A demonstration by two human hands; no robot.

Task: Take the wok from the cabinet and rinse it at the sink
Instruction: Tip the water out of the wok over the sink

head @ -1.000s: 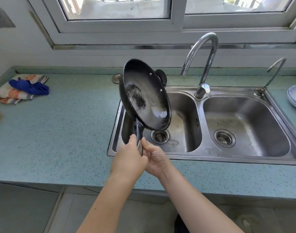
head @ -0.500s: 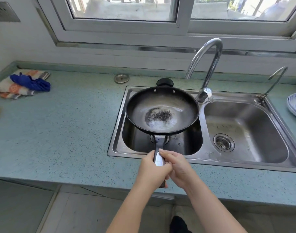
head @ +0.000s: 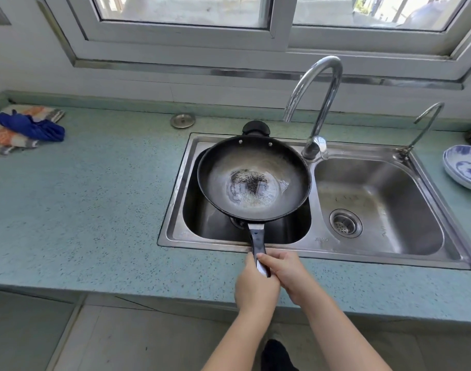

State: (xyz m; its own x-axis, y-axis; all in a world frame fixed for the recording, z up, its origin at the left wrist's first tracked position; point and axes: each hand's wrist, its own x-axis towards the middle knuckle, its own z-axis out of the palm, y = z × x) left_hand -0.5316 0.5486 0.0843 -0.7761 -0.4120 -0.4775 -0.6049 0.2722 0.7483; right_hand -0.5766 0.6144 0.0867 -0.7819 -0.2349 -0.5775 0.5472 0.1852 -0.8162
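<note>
A black round metal wok (head: 255, 178) is held over the left basin of the stainless steel double sink (head: 173, 199), with its opening turned up and nearly level. In the middle of the wok a dark speckled patch is seen, with a shiny wet-looking film around it. Its small black helper handle (head: 256, 128) points to the back rim of the sink, and its long black handle (head: 257, 239) reaches over the front rim. The end of this handle is enclosed by both hands: the grip of the left hand (head: 255, 287) is curled round it from the left side, and the grip of the right hand (head: 288, 274) is curled round it from the right, the two hands touching.

Behind the sink, between the basins, a tall curved chrome tap (head: 320, 103) is mounted. A blue-and-white porcelain plate (head: 462, 167) is placed on the teal speckled bench (head: 81, 196) to the right of the sink. Far to the left of the sink a blue cloth (head: 31, 127) is laid on an orange patterned towel (head: 4, 140).
</note>
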